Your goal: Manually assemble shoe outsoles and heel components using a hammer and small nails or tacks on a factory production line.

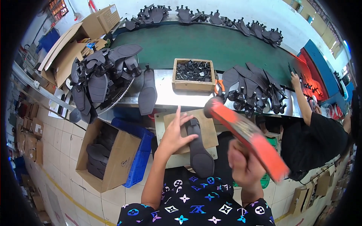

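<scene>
A dark grey shoe sole lies lengthwise on a tan board, its heel end away from me and a small black block at that end. My left hand is beside the heel end, fingers spread and pointing away, with the thumb reaching over the sole's narrow part; whether it presses cannot be made out. Raised close to the camera, a red hammer with a dark round end is smeared by motion. My right hand is closed around it, to the right of the sole.
A wooden box of small black parts stands on the metal bench, with orange-handled pliers beside it. Heeled soles pile up in a wire basket and at right. A green conveyor runs behind. A co-worker reaches in at right.
</scene>
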`<state>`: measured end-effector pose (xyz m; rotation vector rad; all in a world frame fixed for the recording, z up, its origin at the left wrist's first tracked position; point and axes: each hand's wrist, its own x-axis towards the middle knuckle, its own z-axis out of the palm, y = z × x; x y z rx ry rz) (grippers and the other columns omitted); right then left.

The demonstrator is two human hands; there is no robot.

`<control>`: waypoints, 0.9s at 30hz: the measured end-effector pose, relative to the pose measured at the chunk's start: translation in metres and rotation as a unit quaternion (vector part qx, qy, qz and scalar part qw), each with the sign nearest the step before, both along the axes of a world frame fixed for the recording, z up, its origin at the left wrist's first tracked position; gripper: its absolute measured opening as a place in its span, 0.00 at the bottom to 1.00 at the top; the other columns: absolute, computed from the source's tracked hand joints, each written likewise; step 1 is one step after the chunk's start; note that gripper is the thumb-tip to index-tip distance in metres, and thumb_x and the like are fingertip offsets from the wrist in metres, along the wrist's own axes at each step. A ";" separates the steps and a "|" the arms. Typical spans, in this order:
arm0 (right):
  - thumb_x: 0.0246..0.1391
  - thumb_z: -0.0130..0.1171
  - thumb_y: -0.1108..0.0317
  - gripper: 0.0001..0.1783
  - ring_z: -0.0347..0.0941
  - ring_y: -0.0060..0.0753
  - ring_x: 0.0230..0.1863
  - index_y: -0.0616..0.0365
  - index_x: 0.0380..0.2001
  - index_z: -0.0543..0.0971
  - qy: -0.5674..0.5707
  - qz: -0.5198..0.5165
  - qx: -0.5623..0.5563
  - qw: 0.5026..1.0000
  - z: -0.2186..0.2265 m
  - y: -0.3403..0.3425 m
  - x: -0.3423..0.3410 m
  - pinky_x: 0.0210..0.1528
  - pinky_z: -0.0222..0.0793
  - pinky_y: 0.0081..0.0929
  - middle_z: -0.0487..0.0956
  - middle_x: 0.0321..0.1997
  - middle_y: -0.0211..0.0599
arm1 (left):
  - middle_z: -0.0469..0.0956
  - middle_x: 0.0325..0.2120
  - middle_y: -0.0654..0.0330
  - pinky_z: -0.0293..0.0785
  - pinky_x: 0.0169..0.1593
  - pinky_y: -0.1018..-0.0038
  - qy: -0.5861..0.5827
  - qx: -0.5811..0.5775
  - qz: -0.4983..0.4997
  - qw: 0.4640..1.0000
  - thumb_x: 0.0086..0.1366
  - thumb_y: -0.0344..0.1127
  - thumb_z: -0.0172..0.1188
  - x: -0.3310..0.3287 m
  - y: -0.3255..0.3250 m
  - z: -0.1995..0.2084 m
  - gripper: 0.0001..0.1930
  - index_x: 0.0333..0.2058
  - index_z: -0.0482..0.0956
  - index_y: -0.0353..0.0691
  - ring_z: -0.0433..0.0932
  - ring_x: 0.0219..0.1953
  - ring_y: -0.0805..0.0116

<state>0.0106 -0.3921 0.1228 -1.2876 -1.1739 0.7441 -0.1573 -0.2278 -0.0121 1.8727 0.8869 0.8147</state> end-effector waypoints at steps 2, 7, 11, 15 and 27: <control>0.61 0.55 0.74 0.26 0.82 0.48 0.47 0.71 0.61 0.64 -0.308 -0.037 -0.024 0.950 -0.036 -0.007 0.003 0.45 0.79 0.34 0.80 0.50 0.55 | 0.76 0.57 0.56 0.54 0.70 0.58 0.064 0.062 -0.020 0.996 0.53 0.45 0.74 0.000 -0.004 0.008 0.61 0.71 0.35 0.33 0.67 0.65 0.55; 0.61 0.54 0.75 0.14 0.81 0.50 0.44 0.72 0.48 0.74 -0.234 0.001 -0.041 0.971 -0.030 0.048 0.001 0.45 0.75 0.35 0.81 0.45 0.55 | 0.67 0.65 0.64 0.34 0.74 0.49 0.206 0.117 -0.019 0.971 0.52 0.53 0.71 -0.002 0.007 0.001 0.66 0.70 0.27 0.30 0.57 0.70 0.56; 0.60 0.50 0.77 0.12 0.81 0.51 0.43 0.70 0.45 0.77 -0.212 -0.065 0.037 0.974 -0.023 0.006 -0.004 0.47 0.75 0.33 0.81 0.45 0.54 | 0.65 0.66 0.63 0.32 0.73 0.46 0.177 0.079 -0.034 0.980 0.52 0.56 0.71 -0.003 0.001 0.006 0.62 0.72 0.36 0.37 0.53 0.72 0.56; 0.61 0.56 0.72 0.11 0.76 0.65 0.33 0.65 0.45 0.74 -0.252 0.014 -0.060 0.966 -0.047 0.036 -0.001 0.30 0.72 0.45 0.77 0.33 0.62 | 0.65 0.67 0.66 0.28 0.70 0.37 0.238 0.174 -0.031 0.955 0.55 0.58 0.66 -0.003 0.003 -0.002 0.39 0.64 0.70 0.51 0.49 0.73 0.55; 0.56 0.60 0.72 0.21 0.79 0.48 0.37 0.58 0.54 0.75 -0.456 0.052 -0.060 0.886 -0.082 0.073 0.010 0.40 0.75 0.38 0.80 0.43 0.48 | 0.73 0.26 0.56 0.69 0.35 0.71 -0.107 -0.096 -0.211 0.967 0.67 0.34 0.58 -0.036 -0.084 0.081 0.12 0.39 0.82 0.29 0.75 0.29 0.65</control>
